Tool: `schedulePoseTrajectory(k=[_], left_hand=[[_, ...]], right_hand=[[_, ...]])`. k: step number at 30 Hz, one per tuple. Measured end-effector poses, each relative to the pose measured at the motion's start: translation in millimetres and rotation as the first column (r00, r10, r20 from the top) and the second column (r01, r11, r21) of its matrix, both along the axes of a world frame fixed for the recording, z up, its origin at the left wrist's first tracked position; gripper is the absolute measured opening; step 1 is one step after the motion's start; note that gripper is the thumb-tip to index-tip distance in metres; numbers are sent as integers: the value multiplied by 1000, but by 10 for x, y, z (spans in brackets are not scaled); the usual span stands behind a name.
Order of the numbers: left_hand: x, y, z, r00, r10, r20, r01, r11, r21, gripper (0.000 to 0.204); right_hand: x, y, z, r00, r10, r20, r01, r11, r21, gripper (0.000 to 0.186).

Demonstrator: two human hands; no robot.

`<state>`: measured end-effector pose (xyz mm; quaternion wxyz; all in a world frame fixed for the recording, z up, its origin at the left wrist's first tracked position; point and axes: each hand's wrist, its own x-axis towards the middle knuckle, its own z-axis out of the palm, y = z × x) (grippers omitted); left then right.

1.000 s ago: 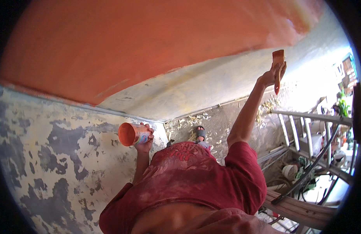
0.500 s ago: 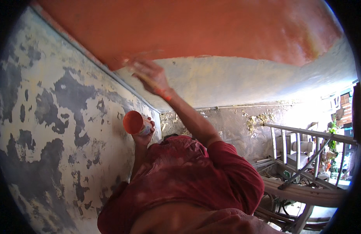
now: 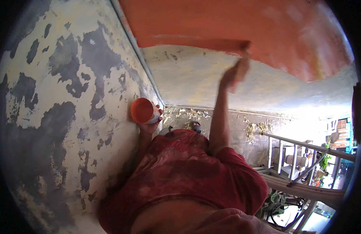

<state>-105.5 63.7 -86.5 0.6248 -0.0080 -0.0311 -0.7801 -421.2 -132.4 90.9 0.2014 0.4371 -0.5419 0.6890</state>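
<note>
My left hand (image 3: 150, 125) grips a cup of orange paint (image 3: 143, 110) beside the patchy grey and cream wall (image 3: 52, 148). My right hand (image 3: 233, 76) is closed on a paintbrush (image 3: 244, 60), both blurred by motion, with the bristles at a darker fresh streak along the lower edge of the orange painted area (image 3: 227, 19). Below that edge the same wall is pale and unpainted (image 3: 180, 78).
A metal ladder (image 3: 305, 144) stands at the right, with wooden boards (image 3: 301, 187), plants (image 3: 274, 201) and clutter. Below me a sandalled foot (image 3: 195, 126) stands on the floor (image 3: 239, 144), which has scattered pale flakes (image 3: 254, 128).
My right hand and brush swung left to the paint edge, then moved back rightward along it. My view has turned, and the cup sits a little higher in it.
</note>
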Motion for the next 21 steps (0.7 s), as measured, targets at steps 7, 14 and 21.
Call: schedulePoseTrajectory(k=[7, 14, 21], left_hand=[[-56, 88, -167, 997, -35, 69, 33, 999, 26, 65], [-31, 64, -108, 989, -143, -47, 138, 985, -102, 62], [15, 89, -264, 995, -71, -65, 62, 988, -144, 69]], right_hand=[[2142, 53, -188, 663, 706, -249, -706, 700, 107, 37], [1067, -284, -556, 745, 599, -293, -530, 799, 284, 27], [123, 152, -147, 984, -56, 171, 90, 976, -198, 28]])
